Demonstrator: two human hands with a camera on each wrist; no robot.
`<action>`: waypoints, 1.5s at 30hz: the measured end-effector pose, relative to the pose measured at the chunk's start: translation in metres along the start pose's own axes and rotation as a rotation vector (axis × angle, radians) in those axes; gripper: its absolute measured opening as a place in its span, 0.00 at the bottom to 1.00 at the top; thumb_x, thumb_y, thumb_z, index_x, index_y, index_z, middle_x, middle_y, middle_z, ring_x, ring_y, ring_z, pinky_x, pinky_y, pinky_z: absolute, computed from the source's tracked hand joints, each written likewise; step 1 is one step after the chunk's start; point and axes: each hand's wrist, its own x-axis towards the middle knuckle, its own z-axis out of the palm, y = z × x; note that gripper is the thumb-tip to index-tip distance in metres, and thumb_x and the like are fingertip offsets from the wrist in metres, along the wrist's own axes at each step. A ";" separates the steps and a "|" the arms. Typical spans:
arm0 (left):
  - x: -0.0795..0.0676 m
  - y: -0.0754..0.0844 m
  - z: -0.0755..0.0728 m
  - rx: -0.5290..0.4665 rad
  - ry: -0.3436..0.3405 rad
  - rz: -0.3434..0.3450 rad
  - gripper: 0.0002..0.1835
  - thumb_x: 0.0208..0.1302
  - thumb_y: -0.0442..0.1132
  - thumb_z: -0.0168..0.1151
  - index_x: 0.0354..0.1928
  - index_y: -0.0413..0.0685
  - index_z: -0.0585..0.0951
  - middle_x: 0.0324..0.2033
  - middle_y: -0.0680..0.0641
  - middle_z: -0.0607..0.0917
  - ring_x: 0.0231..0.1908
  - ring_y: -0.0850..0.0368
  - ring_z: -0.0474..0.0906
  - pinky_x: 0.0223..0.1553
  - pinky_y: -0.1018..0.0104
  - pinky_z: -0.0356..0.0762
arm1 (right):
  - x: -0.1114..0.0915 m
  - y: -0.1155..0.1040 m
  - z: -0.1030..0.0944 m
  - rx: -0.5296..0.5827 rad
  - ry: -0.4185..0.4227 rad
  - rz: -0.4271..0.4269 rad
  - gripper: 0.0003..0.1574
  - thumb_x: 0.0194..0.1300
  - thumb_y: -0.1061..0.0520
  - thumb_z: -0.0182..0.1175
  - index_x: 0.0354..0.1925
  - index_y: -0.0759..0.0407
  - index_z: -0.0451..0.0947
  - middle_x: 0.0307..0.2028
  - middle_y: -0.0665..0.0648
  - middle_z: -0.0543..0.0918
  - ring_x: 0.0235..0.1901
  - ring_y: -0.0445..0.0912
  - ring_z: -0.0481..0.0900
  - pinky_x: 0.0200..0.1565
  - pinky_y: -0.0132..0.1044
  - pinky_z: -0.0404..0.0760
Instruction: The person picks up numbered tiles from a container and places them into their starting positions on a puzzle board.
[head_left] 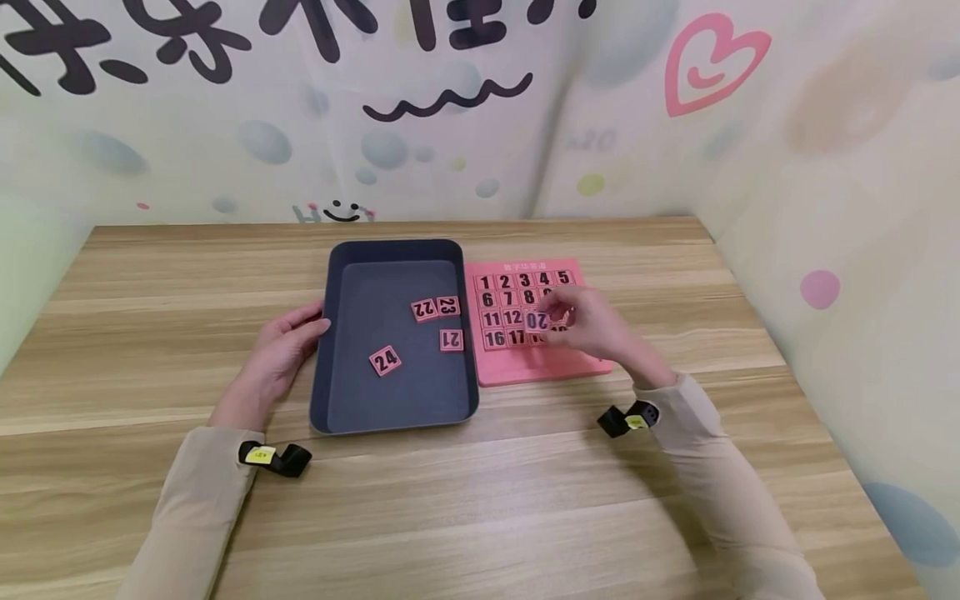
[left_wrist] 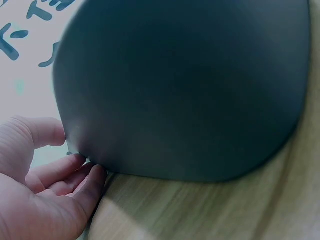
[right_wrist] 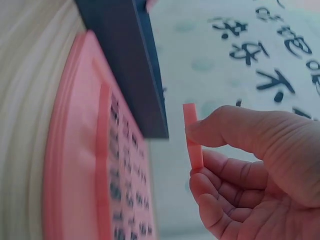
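Note:
My right hand [head_left: 588, 323] pinches a thin pink number tile [head_left: 536, 322] between thumb and fingers, its 20 upside down. In the right wrist view the same tile [right_wrist: 194, 136] shows edge-on. Under that hand lies a pink number puzzle board [head_left: 543, 367], its rows of numbered tiles partly hidden. My left hand [head_left: 277, 350] holds the left rim of a dark grey tray [head_left: 348, 408], thumb at the edge and fingers against the outer wall. Inside are tile 24 [head_left: 386, 361], tile 22 [head_left: 424, 310], tile 23 [head_left: 448, 306] and tile 21 [head_left: 452, 340].
The tray's right side meets the board's left edge. Both stand on a wood-grain table [head_left: 420, 517]. Behind the table hangs a white wall cover [head_left: 315, 167] with black writing, and a pale wall [head_left: 840, 208] borders the right side.

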 end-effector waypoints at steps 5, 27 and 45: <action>0.000 0.000 0.000 0.003 0.000 -0.004 0.35 0.64 0.33 0.59 0.69 0.32 0.55 0.56 0.53 0.74 0.45 0.73 0.74 0.46 0.81 0.71 | -0.008 0.017 -0.008 -0.017 0.013 0.095 0.20 0.45 0.70 0.69 0.40 0.72 0.77 0.34 0.63 0.79 0.35 0.54 0.76 0.40 0.45 0.79; 0.001 0.000 0.000 0.011 -0.007 -0.012 0.37 0.63 0.34 0.60 0.69 0.32 0.53 0.68 0.46 0.63 0.44 0.73 0.74 0.46 0.82 0.70 | -0.022 0.053 -0.012 -0.037 0.003 0.267 0.18 0.48 0.69 0.68 0.39 0.73 0.77 0.31 0.62 0.80 0.32 0.51 0.77 0.36 0.37 0.79; 0.000 0.000 0.000 -0.001 -0.009 0.002 0.38 0.63 0.34 0.60 0.69 0.30 0.53 0.51 0.55 0.75 0.43 0.73 0.75 0.46 0.82 0.71 | -0.031 0.059 -0.016 -0.049 0.020 0.280 0.17 0.48 0.67 0.68 0.39 0.72 0.78 0.30 0.61 0.81 0.31 0.50 0.77 0.34 0.35 0.78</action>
